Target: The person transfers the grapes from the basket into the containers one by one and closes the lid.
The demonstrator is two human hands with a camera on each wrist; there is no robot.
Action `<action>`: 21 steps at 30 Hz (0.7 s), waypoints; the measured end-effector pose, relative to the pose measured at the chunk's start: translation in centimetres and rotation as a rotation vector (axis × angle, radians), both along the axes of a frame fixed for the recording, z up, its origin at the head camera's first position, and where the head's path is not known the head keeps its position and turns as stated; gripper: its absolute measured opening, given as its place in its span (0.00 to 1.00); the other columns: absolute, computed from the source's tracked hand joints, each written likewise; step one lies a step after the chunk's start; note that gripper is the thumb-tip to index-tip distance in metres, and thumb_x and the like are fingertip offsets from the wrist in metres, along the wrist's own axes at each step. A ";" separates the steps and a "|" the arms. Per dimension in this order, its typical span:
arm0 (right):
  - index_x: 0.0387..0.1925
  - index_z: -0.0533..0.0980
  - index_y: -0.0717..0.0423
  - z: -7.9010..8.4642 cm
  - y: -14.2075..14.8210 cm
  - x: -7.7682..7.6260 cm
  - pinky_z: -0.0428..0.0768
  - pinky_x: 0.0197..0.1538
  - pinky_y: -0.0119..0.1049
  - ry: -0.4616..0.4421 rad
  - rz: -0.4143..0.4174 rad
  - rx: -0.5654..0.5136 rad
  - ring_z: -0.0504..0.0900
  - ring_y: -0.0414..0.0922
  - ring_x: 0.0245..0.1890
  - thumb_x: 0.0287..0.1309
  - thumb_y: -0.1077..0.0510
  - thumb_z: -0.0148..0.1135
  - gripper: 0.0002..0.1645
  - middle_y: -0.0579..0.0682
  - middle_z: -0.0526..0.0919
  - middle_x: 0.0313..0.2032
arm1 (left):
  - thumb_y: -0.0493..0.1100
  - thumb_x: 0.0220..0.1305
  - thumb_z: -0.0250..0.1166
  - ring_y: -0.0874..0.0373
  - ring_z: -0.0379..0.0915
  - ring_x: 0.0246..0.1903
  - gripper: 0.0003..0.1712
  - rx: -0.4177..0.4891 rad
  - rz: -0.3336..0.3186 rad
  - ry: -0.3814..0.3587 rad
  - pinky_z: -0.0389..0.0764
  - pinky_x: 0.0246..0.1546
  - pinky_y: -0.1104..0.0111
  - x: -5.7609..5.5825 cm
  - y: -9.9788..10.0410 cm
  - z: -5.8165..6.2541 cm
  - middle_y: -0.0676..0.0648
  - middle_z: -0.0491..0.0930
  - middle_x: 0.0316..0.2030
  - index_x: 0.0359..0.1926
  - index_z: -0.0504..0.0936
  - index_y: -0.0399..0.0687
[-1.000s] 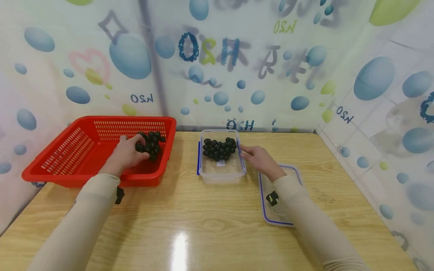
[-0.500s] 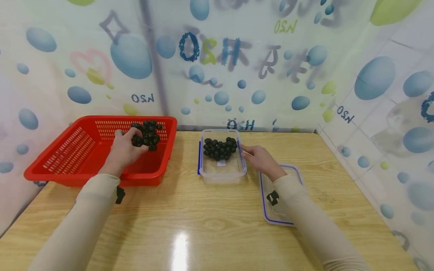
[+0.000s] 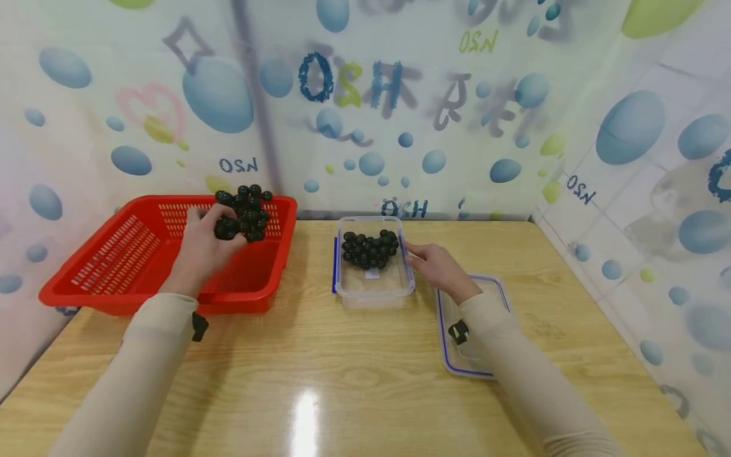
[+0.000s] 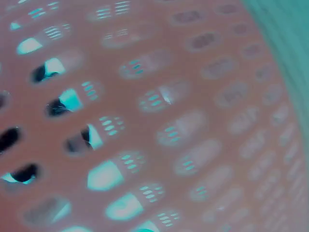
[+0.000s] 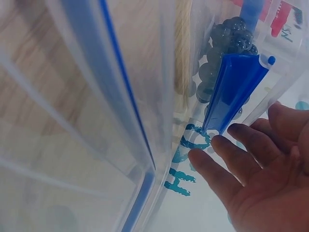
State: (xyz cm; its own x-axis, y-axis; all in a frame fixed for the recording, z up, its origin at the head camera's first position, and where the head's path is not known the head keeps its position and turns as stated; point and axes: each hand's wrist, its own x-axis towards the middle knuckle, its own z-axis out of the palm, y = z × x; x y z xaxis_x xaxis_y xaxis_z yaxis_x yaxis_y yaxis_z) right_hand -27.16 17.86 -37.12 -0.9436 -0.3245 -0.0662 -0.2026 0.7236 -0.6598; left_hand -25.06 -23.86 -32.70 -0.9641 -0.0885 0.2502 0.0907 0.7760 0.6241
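My left hand [image 3: 202, 249] pinches a bunch of dark grapes [image 3: 250, 214] between thumb and fingers, over the right part of a red plastic basket [image 3: 145, 270]. A second bunch of dark grapes [image 3: 370, 251] lies in a clear plastic food container [image 3: 374, 295] at the middle of the table. Against that container's right side rest the extended fingertips of my right hand [image 3: 438, 266]. The right wrist view shows its fingers [image 5: 251, 145] beside a blue side clip [image 5: 234, 92]. The basket's slotted wall [image 4: 111, 72] fills the left wrist view, where the left hand is hidden.
A clear lid with a blue seal [image 3: 451, 327] lies flat on the wooden table [image 3: 365, 368] right of the container, partly under my right forearm. Another blue clip [image 3: 335, 266] hangs along the container's left side. A patterned wall covering [image 3: 365, 139] borders the table's back edge.
My left hand has lifted its bunch of grapes from inside the basket to about the height of the back rim, drifting slightly left. The right hand stays at the container.
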 end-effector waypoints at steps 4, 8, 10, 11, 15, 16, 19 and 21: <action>0.72 0.62 0.56 0.0 0.0 -0.1 0.66 0.27 0.41 0.009 0.010 0.008 0.54 0.42 0.14 0.75 0.55 0.49 0.28 0.65 0.81 0.40 | 0.40 0.63 0.64 0.36 0.58 0.56 0.20 0.030 -0.080 0.106 0.74 0.50 0.39 0.1 1.3 1.1 0.35 0.56 0.57 0.55 0.71 0.47; 0.71 0.62 0.56 -0.1 0.1 -0.2 0.71 0.36 0.43 0.014 0.005 0.015 0.71 0.48 0.26 0.75 0.55 0.49 0.28 0.62 0.73 0.62 | 0.37 0.62 0.64 0.37 0.59 0.56 0.19 0.030 -0.180 0.160 0.73 0.53 0.41 0.4 3.9 2.2 0.37 0.57 0.57 0.53 0.73 0.47; 0.71 0.62 0.56 -0.1 0.1 -0.2 0.72 0.41 0.43 0.013 0.004 0.020 0.78 0.50 0.39 0.75 0.55 0.49 0.28 0.60 0.69 0.65 | 0.36 0.61 0.64 0.38 0.61 0.55 0.18 0.014 -0.229 0.174 0.72 0.54 0.42 0.6 5.6 2.5 0.38 0.58 0.56 0.52 0.74 0.47; 0.71 0.62 0.56 -0.1 0.1 -0.2 0.72 0.43 0.44 0.011 0.000 0.019 0.78 0.52 0.43 0.75 0.55 0.50 0.28 0.60 0.69 0.65 | 0.37 0.61 0.65 0.38 0.62 0.54 0.18 0.003 -0.253 0.180 0.73 0.54 0.42 0.6 6.4 2.6 0.38 0.59 0.56 0.52 0.74 0.47; 0.72 0.62 0.56 -0.2 0.0 -0.4 0.72 0.44 0.45 0.008 0.000 0.017 0.78 0.53 0.44 0.75 0.54 0.49 0.28 0.60 0.68 0.66 | 0.36 0.59 0.67 0.39 0.65 0.51 0.19 -0.053 -0.358 0.225 0.75 0.52 0.46 0.6 9.4 2.3 0.39 0.61 0.55 0.51 0.76 0.50; 0.72 0.62 0.55 -0.3 0.0 -0.4 0.72 0.43 0.44 0.011 0.002 0.018 0.78 0.53 0.41 0.75 0.54 0.49 0.28 0.60 0.69 0.66 | 0.35 0.59 0.67 0.40 0.65 0.50 0.19 -0.065 -0.390 0.234 0.76 0.51 0.48 0.5 10.0 2.2 0.39 0.61 0.54 0.51 0.76 0.50; 0.72 0.62 0.55 -0.5 0.0 -0.5 0.71 0.36 0.43 0.020 0.009 0.021 0.70 0.47 0.24 0.75 0.54 0.49 0.28 0.61 0.74 0.61 | 0.35 0.58 0.68 0.44 0.65 0.48 0.20 -0.113 -0.480 0.245 0.77 0.46 0.54 0.2 12.0 1.5 0.40 0.62 0.52 0.51 0.76 0.50; 0.72 0.62 0.54 -0.6 0.0 -0.4 0.69 0.31 0.42 0.021 0.005 0.021 0.60 0.44 0.16 0.75 0.54 0.49 0.28 0.63 0.80 0.51 | 0.35 0.58 0.68 0.45 0.64 0.48 0.19 -0.142 -0.535 0.238 0.77 0.44 0.56 -0.1 13.1 0.9 0.41 0.63 0.51 0.50 0.77 0.50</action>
